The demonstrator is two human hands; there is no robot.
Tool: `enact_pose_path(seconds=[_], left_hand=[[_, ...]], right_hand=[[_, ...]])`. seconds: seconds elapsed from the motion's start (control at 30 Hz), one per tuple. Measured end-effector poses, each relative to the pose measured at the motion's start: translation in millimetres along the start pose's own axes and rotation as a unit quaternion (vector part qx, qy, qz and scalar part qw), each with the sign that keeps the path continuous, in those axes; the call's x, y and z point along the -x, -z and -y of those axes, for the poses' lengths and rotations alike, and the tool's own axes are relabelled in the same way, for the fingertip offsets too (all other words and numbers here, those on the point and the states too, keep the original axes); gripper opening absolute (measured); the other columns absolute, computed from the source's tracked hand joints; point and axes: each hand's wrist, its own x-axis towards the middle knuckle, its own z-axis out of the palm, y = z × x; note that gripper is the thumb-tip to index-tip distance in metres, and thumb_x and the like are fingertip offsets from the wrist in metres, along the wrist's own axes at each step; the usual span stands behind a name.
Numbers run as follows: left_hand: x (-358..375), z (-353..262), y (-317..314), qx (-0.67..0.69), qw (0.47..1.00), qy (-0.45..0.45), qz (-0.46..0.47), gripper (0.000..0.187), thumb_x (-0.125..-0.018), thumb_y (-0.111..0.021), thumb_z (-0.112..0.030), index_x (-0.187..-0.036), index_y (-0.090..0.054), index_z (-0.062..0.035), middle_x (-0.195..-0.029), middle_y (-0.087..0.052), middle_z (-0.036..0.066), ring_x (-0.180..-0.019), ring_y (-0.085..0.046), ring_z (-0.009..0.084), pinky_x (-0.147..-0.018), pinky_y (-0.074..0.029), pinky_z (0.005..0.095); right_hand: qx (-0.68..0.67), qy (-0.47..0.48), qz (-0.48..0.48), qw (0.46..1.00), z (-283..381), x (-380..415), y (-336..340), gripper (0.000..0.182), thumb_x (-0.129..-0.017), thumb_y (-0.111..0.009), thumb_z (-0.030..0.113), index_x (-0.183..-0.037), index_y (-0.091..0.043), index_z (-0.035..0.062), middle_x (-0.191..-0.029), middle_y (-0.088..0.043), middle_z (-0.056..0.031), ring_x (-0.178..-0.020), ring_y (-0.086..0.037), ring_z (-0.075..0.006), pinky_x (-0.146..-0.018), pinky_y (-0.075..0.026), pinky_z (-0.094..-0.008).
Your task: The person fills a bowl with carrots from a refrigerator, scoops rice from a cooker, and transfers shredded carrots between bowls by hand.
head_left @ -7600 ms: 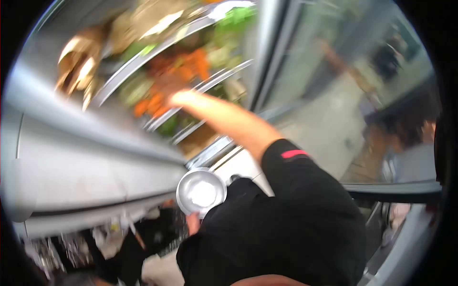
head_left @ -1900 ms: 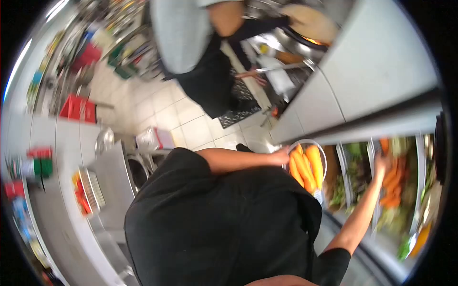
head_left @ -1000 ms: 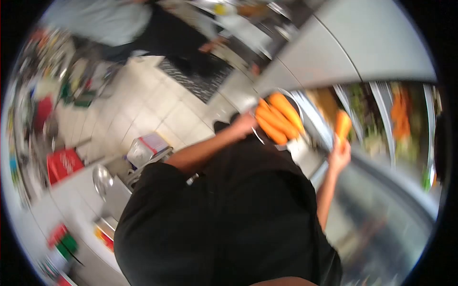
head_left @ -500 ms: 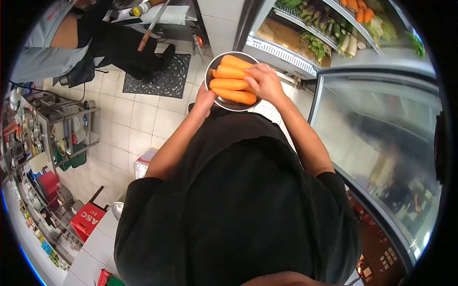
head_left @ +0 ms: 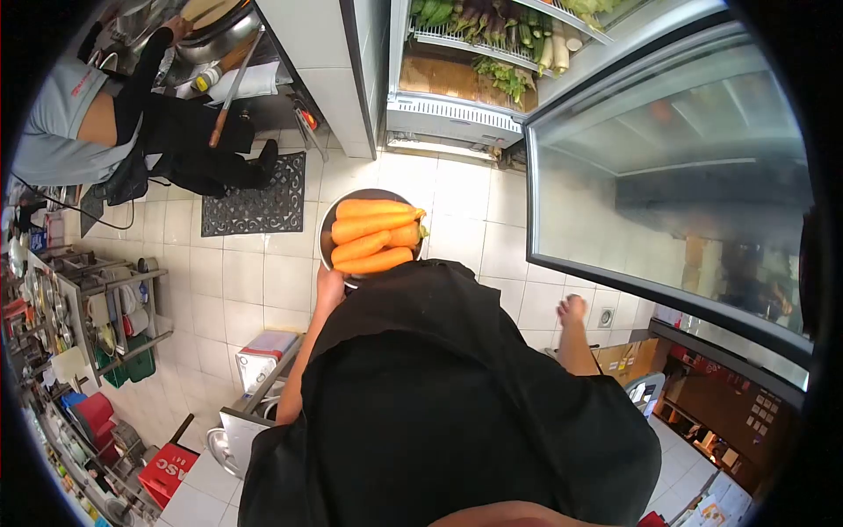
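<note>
My left hand (head_left: 330, 286) grips the near left rim of a round metal bowl (head_left: 325, 230). Several orange carrots (head_left: 373, 228) lie side by side in the bowl, some with green-tinged stem ends pointing right. Away from the bowl, my right hand (head_left: 572, 309) hangs out to the right over the floor, its fingers curled and small in view; whether they hold anything is not clear. Ahead of me, the glass door (head_left: 659, 184) of a fridge (head_left: 457, 110) stands wide open, with vegetables (head_left: 492, 22) on its shelves.
A co-worker in a grey shirt (head_left: 66, 132) stands at a cooking station at the upper left. Below them lies a black mat (head_left: 255, 198). Metal racks (head_left: 123, 307) with dishes stand at the left, near a red box (head_left: 167, 470). A white box (head_left: 263, 356) sits beside my left arm.
My right hand has let go of the carrots and swung out to the right. The bowl has shifted left and lower in view, and the fridge appears farther left as my view has turned.
</note>
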Motion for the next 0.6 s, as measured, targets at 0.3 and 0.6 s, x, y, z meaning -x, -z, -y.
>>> enact_pose_path(seconds=[0.3,0.6], left_hand=[[24,-12,61,-0.030,0.998,0.013,-0.056,0.040,-0.076,-0.045,0.006,-0.115,-0.054,0.0004,-0.086,-0.062,0.005,-0.070,-0.059,0.0140,-0.059,-0.045,0.0261],[13,-14,209,0.026,0.989,-0.052,-0.136,0.044,-0.076,-0.047,0.006,-0.120,-0.052,0.0006,-0.094,-0.061,0.005,-0.075,-0.057,0.0137,-0.063,-0.046,0.0266]], right_hand=[[-0.031,0.130,0.181,0.974,81,91,8,0.072,-0.077,-0.056,-0.004,-0.139,-0.028,0.0216,-0.123,-0.055,-0.0136,-0.107,-0.061,-0.0304,-0.083,-0.053,-0.0440],[0.105,0.182,0.107,0.972,36,195,-94,0.035,-0.077,-0.079,0.028,-0.092,-0.055,0.0080,-0.076,-0.057,-0.0065,-0.062,-0.061,-0.0197,-0.051,-0.052,-0.0314]])
